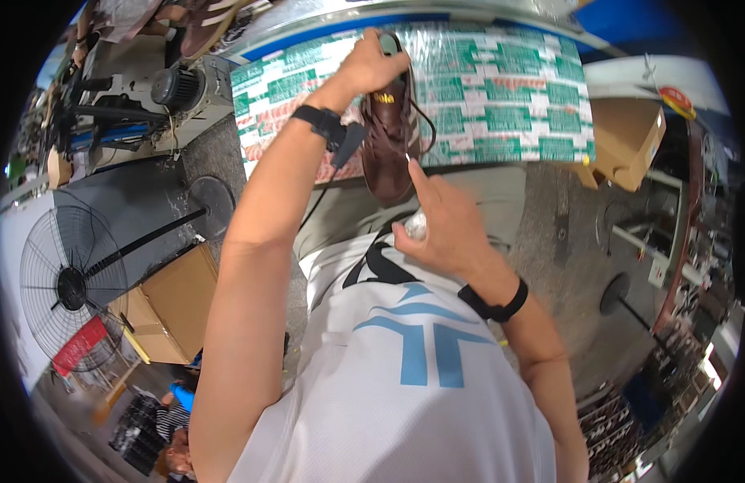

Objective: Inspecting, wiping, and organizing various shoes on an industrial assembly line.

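Note:
A dark brown lace-up shoe [388, 173] lies toe toward me at the near edge of the table, its toe reaching past that edge. My left hand [371, 68] grips it at the heel opening, fingers bent over the collar. A dark lace [429, 129] loops out on the shoe's right side. Beside the toe, my right hand [453, 221] has its index finger stretched toward the shoe's side, with a small white tip at the fingertip. A whitish crumpled wad [416, 226] is tucked between that hand's thumb and palm; its kind is unclear.
Green-and-white printed sheeting covers the table [501, 105]. A machine with a motor [175, 88] stands at the left, above a floor fan [71, 278] and a cardboard box [175, 306]. Another box [626, 145] is at the right. A person [179, 451] appears lower left.

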`<move>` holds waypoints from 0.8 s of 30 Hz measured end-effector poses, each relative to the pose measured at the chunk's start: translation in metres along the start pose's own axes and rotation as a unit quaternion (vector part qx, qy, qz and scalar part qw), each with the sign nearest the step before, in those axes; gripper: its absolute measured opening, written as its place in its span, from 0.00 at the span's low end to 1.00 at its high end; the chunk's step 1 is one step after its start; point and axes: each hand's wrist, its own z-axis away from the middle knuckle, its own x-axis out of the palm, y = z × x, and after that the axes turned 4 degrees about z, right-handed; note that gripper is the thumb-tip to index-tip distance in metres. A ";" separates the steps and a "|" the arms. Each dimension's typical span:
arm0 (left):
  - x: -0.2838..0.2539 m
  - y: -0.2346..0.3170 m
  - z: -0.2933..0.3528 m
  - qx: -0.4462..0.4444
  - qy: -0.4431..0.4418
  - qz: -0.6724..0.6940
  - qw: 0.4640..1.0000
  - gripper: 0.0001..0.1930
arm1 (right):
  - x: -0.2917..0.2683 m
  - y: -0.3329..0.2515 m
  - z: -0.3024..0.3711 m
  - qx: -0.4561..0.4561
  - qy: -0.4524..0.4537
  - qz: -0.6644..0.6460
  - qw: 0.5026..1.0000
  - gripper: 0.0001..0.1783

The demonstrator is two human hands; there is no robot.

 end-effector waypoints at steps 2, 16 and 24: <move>0.001 -0.002 0.001 -0.022 -0.006 0.021 1.000 0.46 | 0.003 0.007 -0.001 0.018 0.033 -0.062 0.997 0.53; 0.039 -0.003 0.141 -0.066 0.215 0.152 0.962 0.49 | 0.065 0.045 -0.062 0.102 0.034 -0.059 0.993 0.26; -0.116 -0.017 0.115 0.005 0.087 0.259 0.962 0.46 | 0.043 0.034 -0.072 0.027 0.105 -0.187 0.976 0.30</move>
